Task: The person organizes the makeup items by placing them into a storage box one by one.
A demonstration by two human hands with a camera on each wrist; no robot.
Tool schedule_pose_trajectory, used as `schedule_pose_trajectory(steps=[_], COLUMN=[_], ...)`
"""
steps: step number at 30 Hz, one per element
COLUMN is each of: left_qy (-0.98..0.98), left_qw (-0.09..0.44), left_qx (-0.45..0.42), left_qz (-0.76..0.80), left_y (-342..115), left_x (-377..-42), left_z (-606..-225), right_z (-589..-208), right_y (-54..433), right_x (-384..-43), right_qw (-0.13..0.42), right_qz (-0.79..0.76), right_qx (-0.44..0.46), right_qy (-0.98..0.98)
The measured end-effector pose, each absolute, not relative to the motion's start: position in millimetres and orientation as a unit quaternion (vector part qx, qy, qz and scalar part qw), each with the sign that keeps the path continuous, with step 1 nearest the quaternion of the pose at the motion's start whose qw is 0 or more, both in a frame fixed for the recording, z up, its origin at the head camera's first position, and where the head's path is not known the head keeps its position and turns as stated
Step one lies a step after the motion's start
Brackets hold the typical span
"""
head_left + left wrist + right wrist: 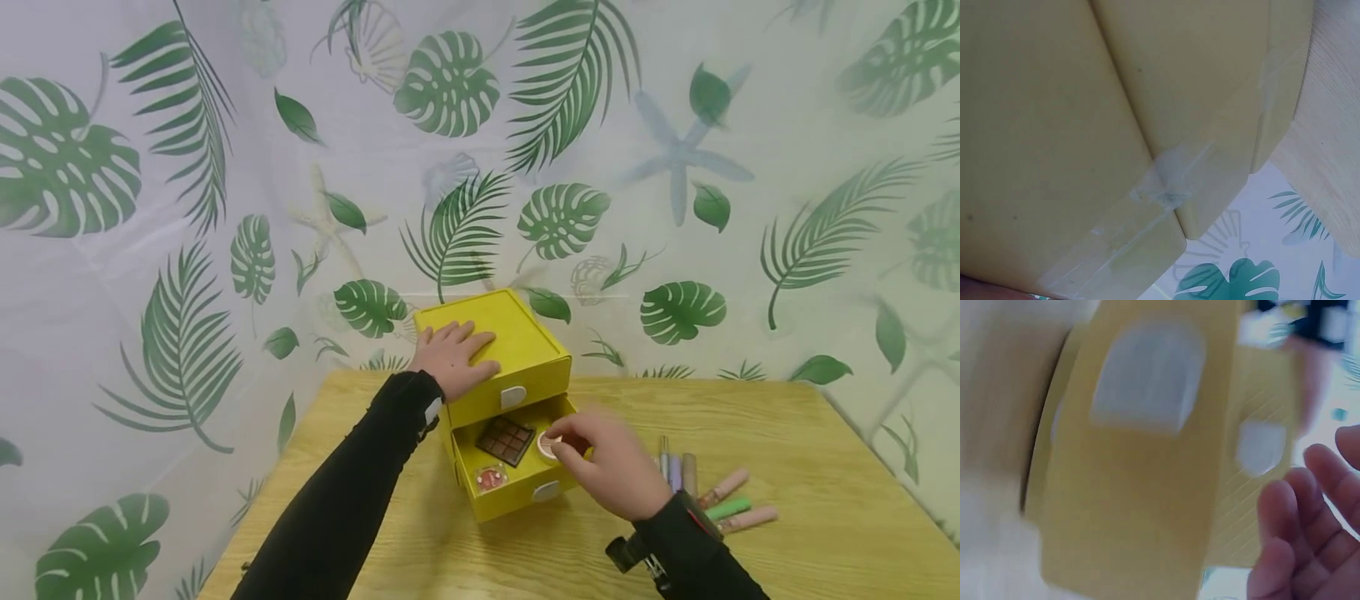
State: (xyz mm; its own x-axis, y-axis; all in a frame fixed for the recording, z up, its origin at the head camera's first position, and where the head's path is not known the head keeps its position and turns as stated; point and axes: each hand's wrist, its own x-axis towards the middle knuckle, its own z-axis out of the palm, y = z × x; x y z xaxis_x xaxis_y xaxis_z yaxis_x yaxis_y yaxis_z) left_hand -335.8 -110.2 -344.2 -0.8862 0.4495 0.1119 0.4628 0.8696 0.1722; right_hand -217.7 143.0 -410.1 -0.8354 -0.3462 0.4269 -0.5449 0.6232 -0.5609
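Observation:
A yellow two-drawer box stands on the table with its lower drawer pulled out. My left hand rests spread on the box's top. In the drawer lie a dark brown eyeshadow palette, a small clear case with red makeup and a round white-rimmed compact. Over the drawer's right side is my right hand, thumb and forefinger right at the compact in the head view. The right wrist view shows its fingers loosely bent above the drawer front, with nothing visible between them.
Several pen-like tubes, among them a green one and a pink one, lie on the wooden table to the right, partly behind my right wrist. A leaf-patterned sheet hangs behind the table.

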Motion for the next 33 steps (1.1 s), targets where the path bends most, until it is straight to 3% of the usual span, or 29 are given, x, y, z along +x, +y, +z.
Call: schedule_pose_trajectory(steps=[10, 14, 20, 27, 33], left_qy=[-0.966, -0.966, -0.964, -0.965, -0.966], left_qw=[0.038, 0.036, 0.038, 0.043, 0.042], left_qx=[-0.236, -0.236, -0.241, -0.237, -0.235], left_qz=[-0.102, -0.101, -0.106, -0.105, -0.097], left_y=[-111, -112, -112, -111, -109], left_x=[-335, -335, -335, -336, -338], left_z=[-342, -342, -346, -347, -347], right_z=[-453, -467, -476, -481, -483], right_y=[152, 148, 141, 132, 121], right_x=[-187, -185, -187, -200, -218], right_qw=[-0.063, -0.096, -0.107, -0.078, -0.073], right_qz=[0.514, 0.572, 0.621, 0.667, 0.678], right_qx=[0.210, 0.210, 0.161, 0.101, 0.096], right_qy=[-0.829, -0.787, -0.759, -0.734, -0.725])
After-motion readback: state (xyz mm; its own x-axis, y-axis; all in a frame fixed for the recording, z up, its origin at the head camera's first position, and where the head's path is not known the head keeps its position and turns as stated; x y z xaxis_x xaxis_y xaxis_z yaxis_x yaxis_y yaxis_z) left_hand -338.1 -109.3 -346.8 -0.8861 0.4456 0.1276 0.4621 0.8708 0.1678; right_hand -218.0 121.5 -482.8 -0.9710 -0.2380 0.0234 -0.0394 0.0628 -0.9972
